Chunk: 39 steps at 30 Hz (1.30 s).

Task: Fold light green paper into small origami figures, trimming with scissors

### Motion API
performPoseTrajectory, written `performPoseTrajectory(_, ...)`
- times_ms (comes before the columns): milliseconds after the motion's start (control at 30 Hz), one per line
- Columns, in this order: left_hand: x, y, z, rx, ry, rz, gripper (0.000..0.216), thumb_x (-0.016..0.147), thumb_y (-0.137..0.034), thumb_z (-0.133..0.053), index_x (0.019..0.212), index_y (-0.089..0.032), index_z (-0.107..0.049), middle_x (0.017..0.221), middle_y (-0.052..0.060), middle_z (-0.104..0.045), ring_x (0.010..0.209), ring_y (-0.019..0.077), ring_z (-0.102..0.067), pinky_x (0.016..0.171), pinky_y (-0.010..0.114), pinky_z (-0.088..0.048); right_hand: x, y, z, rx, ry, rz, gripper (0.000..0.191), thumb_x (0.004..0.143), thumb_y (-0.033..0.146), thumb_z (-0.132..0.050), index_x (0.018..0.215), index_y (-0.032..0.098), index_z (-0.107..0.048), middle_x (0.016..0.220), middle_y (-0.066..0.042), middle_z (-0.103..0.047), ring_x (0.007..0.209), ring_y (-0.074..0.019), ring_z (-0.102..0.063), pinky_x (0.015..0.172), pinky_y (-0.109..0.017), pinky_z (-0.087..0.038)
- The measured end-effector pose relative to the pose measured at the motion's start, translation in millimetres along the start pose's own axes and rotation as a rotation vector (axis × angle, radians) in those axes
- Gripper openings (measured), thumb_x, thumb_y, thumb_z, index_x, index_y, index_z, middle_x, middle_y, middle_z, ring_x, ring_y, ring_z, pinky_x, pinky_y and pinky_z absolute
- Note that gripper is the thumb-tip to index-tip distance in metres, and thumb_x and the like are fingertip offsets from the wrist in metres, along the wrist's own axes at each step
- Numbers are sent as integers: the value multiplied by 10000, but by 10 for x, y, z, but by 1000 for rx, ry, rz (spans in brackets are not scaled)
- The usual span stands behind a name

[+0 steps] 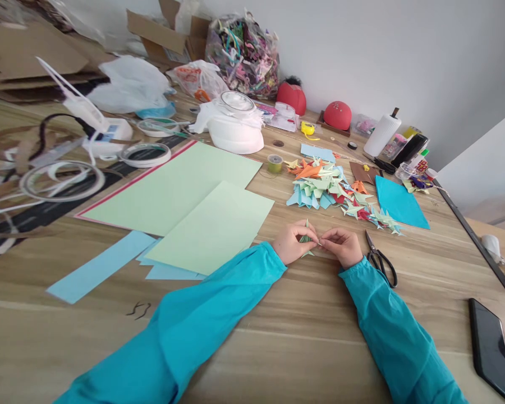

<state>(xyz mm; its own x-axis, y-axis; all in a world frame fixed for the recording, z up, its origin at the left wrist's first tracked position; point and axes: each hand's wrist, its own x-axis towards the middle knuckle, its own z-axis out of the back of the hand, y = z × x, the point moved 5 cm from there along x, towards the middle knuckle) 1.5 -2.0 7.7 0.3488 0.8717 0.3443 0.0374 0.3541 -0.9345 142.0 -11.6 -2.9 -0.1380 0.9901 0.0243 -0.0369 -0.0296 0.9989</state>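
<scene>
My left hand [293, 242] is closed on a small light-green folded paper piece [306, 238], partly hidden behind its fingers. My right hand [344, 246] pinches at the left fingertips; whatever lies between its fingers is too small to make out. Just beyond both hands spreads a pile of folded paper shapes [320, 185] in green, blue, orange and red. Black-handled scissors [379, 261] lie right of my right hand. A spool of greenish thread [275, 164] stands behind my left hand.
Light-green sheets [212, 224] and blue strips [103, 266] cover the left-middle of the table. A turquoise sheet [399, 201] lies at the right, a phone [492, 345] near the right edge. Tape rolls [146, 155], a white glue-gun-like tool [86, 112] and cables crowd the left.
</scene>
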Motion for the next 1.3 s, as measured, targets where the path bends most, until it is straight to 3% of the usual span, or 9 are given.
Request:
performPoseTrajectory(233, -4, 0, -6, 21, 7, 12, 47, 646, -141, -648, 642, -168, -686, 756, 33, -576, 724, 143, -546, 646, 259, -439, 6, 27, 4, 12, -30, 10, 290, 509, 340, -808, 671, 186, -624, 595, 5, -669, 532, -140, -614, 541, -274, -516)
performPoseTrajectory(1300, -7, 20, 6, 135, -42, 13, 62, 697, -128, -633, 694, -143, -694, 753, 40, -615, 659, 123, -548, 562, 233, -405, 13, -1, 17, 35, -30, 55, 213, 589, 345, -766, 705, 191, -675, 603, -4, -690, 573, -162, -645, 566, -287, -526)
